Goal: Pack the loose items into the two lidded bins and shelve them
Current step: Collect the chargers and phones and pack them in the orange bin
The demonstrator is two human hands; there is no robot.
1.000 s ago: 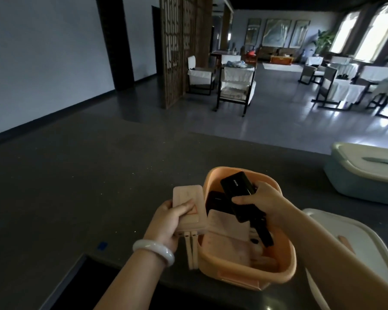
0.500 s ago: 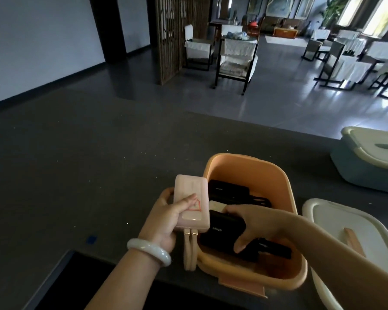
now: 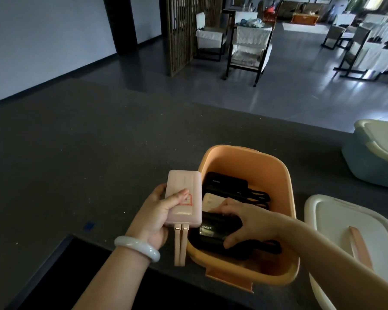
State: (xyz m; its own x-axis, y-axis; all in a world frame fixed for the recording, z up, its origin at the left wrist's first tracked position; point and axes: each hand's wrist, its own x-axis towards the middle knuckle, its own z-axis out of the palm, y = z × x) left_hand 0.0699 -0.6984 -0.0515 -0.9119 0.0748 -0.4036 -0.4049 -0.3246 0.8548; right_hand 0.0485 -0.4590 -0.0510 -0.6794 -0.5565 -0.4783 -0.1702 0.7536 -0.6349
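Observation:
An open orange bin point(image 3: 264, 162) stands on the dark counter point(image 3: 87, 153). Inside it lie a black power bank point(image 3: 225, 183) at the back, a white one point(image 3: 212, 201) in the middle and another black power bank point(image 3: 213, 233) at the front. My right hand point(image 3: 244, 222) is down in the bin, thumb and fingers round the front black power bank. My left hand point(image 3: 157, 217) holds a pink power bank point(image 3: 185, 195) just left of the bin, its pink strap hanging below. The bin's white lid point(image 3: 345, 222) lies to the right.
A blue bin point(image 3: 367, 166) with its white lid on sits at the far right of the counter. A dark recess point(image 3: 61, 280) opens at the counter's near edge. Beyond the counter are chairs point(image 3: 249, 45), tables and a wooden screen point(image 3: 184, 30).
My right hand has carried the black power bank down from above the bin and laid it at the front of the bin. The left hand keeps holding the pink power bank.

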